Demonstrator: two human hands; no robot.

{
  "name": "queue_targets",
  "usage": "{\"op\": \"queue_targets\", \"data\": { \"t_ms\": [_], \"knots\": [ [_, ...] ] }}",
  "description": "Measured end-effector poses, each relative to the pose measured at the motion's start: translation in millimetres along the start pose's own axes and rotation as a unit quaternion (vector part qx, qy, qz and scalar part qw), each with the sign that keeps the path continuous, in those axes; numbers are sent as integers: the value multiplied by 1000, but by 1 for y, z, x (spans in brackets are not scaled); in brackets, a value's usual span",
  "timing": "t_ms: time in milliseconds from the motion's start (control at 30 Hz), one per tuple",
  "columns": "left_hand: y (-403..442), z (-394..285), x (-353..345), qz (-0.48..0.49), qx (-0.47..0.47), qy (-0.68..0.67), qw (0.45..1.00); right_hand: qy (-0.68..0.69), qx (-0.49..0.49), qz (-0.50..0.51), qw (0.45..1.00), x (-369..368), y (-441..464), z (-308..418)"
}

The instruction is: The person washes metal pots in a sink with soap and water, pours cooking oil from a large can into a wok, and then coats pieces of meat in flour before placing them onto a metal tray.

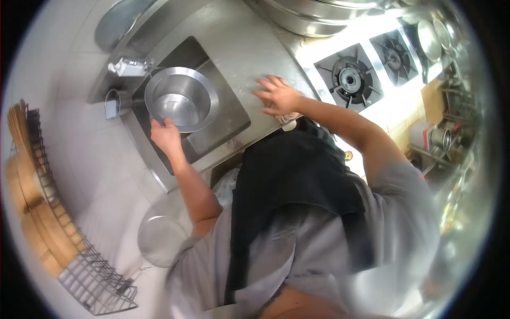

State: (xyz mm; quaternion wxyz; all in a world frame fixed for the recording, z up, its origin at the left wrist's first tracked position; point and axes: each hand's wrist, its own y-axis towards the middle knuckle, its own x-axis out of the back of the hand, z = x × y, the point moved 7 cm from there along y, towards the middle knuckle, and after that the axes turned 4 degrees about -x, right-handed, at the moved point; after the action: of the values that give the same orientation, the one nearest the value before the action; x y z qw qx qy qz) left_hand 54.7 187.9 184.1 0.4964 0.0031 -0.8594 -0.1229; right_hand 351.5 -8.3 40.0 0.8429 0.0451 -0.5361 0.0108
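A deep stainless steel pot (pixel 183 103) with a wide flat rim stands in the sink (pixel 232 109). Its inside looks shiny at the bottom; whether liquid lies there I cannot tell. My left hand (pixel 167 138) grips the near left part of the rim, thumb on top, other fingers partly hidden behind the edge. Over the steel counter (pixel 241 58), to the right of the sink, my right hand (pixel 280 97) is open with fingers spread and nothing in it. A crumpled cloth (pixel 287 118) lies just below that wrist, near the counter's front edge.
A gas stove (pixel 350 80) adjoins the counter on the right, with large steel pans (pixel 319 18) behind. Left of the sink are a white dispenser (pixel 130 67) and a metal cup (pixel 123 101). A wire rack (pixel 85 255) holds bamboo steamers (pixel 48 234); a round strainer (pixel 162 241) hangs lower left.
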Motion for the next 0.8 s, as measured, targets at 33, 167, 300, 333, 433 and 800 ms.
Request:
{"op": "queue_targets", "data": {
  "t_ms": [33, 167, 300, 333, 433, 800],
  "knots": [
    [1, 8, 11, -3, 11, 3, 1000, 2, 9, 7, 1000, -9, -10, -2],
    [-2, 44, 34, 1, -23, 63, 998, -70, 65, 33, 995, -48, -22, 2],
    [-15, 69, 51, -44, -18, 46, 998, -32, -9, -1, 999, -79, 26, -28],
    [-19, 73, 53, -49, -7, 47, 998, -22, -52, 1, 998, -81, 45, -31],
    [-32, 70, 64, -57, 19, 38, 998, 145, -152, -76, 975, -57, 115, -24],
    [-68, 113, 66, -61, 66, -13, 996, 198, -164, -84, 963, -41, 282, 19]
  ]
}}
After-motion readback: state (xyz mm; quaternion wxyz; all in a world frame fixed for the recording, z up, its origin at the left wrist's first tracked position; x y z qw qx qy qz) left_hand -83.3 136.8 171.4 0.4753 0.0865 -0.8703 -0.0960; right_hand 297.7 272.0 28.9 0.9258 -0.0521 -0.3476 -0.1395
